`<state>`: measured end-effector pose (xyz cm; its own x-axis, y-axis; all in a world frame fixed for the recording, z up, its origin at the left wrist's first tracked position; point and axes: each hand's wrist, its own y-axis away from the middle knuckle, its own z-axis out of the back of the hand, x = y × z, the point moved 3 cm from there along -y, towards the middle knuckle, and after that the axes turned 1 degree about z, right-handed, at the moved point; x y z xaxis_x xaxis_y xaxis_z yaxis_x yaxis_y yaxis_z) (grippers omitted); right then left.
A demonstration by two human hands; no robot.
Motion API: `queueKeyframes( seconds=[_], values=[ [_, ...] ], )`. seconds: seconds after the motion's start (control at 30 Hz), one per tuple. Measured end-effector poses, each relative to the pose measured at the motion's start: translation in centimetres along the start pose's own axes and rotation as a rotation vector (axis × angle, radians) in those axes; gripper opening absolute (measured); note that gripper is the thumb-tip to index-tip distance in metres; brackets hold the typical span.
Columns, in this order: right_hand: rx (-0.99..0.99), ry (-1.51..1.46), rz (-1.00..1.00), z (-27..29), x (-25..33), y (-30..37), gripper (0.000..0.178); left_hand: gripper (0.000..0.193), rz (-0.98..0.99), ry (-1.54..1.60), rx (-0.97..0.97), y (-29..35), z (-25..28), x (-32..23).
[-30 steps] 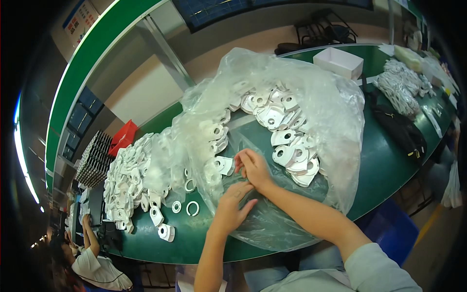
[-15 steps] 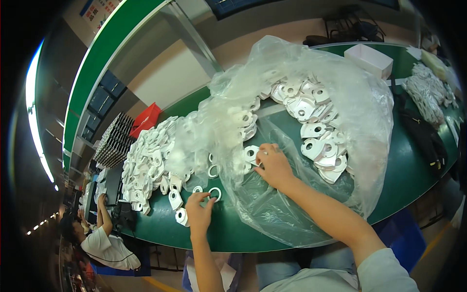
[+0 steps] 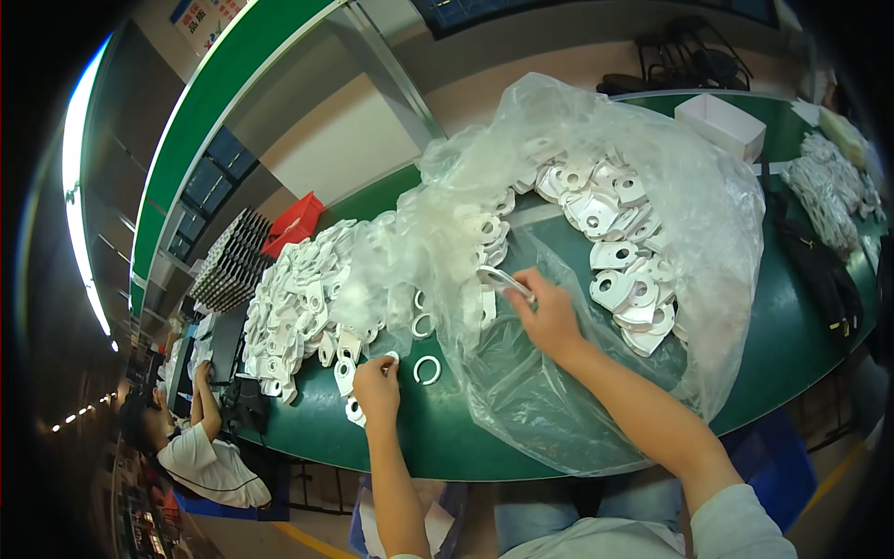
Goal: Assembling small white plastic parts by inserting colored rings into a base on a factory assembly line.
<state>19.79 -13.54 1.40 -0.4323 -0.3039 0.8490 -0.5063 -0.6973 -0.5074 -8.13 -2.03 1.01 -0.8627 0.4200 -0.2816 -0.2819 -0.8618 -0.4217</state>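
My right hand (image 3: 549,321) pinches a flat white part with a round hole (image 3: 504,280), lifted and tilted edge-on above the clear plastic sheet (image 3: 521,401). Between the closed thumb and finger of my left hand (image 3: 376,393) is a small white ring (image 3: 392,357), mostly hidden by the fingers. Beside it, a white C-shaped ring (image 3: 427,370) lies on the green table, with another white ring (image 3: 423,325) farther back. A loose white plate (image 3: 355,412) rests just left of my left hand.
A heap of white plates (image 3: 298,307) covers the table's left side; more plates (image 3: 615,252) lie in the plastic. Behind stand a red bin (image 3: 294,224), stacked trays (image 3: 230,261) and a white box (image 3: 722,126). At far left, a person (image 3: 209,456) works.
My right hand has raised the white part off the plastic and tipped it. My left hand has left the C-shaped ring and taken the ring beside it. The view has shifted slightly.
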Motion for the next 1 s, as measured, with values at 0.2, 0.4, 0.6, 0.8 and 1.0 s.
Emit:
queueKeyframes(
  seconds=[0.2, 0.4, 0.6, 0.8, 1.0],
  values=[
    [0.406, -0.551, -0.375, -2.1, -0.8, 1.5, 0.021, 0.015, -0.467, 0.423, -0.230, -0.3, 3.3, -10.1],
    [0.439, -0.657, -0.419, -2.5, -1.6, 1.5, 0.023, 0.024, -0.690, 0.387, -0.162, 0.7, 0.0, -14.9],
    [0.448, -0.591, -0.373, -2.5, -1.8, 1.4, 0.021, 0.034, -0.723, 0.288, -0.126, 1.5, 0.3, -14.4],
    [0.406, -0.580, -0.492, -1.9, -1.5, 1.1, 0.021, 0.025, -0.431, 0.439, -0.143, 0.4, 2.1, -7.8],
    [0.398, -0.623, -0.510, -2.4, -1.9, 1.1, 0.021, 0.029, -0.237, 0.303, 0.065, 2.6, 0.4, -2.9]
  ],
)
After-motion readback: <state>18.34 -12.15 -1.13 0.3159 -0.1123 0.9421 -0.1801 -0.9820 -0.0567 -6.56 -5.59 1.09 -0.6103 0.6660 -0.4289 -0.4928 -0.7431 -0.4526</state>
